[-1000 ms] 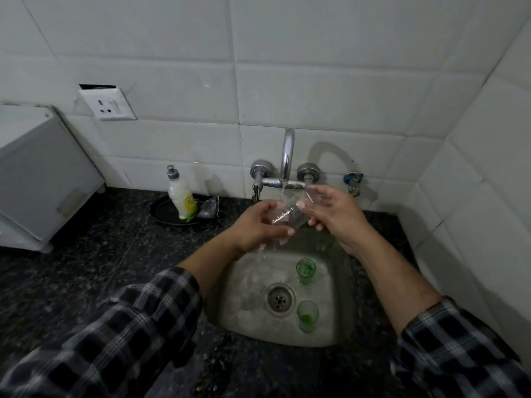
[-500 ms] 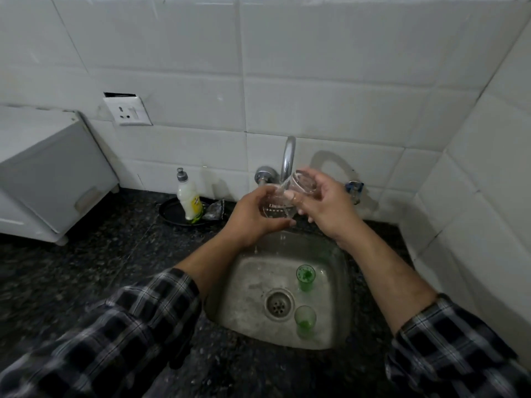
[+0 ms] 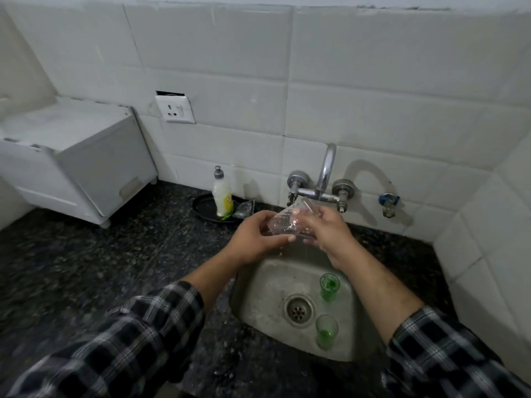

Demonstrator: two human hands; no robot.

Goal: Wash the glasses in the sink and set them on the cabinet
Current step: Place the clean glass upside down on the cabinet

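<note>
A clear glass point(image 3: 283, 222) is tilted on its side under the chrome tap point(image 3: 323, 179), above the back of the steel sink point(image 3: 258, 297). My left hand point(image 3: 253, 239) grips its left part and my right hand point(image 3: 324, 228) holds its right end; water drips from it. Two small green glasses stand upright in the sink: one point(image 3: 329, 286) to the right of the drain point(image 3: 298, 310), the other point(image 3: 326, 331) in front of it.
A dish-soap bottle point(image 3: 222, 196) stands on a black plate point(image 3: 204, 209) left of the tap. A white cabinet box point(image 3: 86, 159) sits on the dark granite counter point(image 3: 100, 268) at the far left. A blue-handled valve point(image 3: 388, 201) juts from the tiled wall.
Both hands have kept the clear glass under the tap, turning and tilting it onto its side. The view has tipped upward, showing more wall.
</note>
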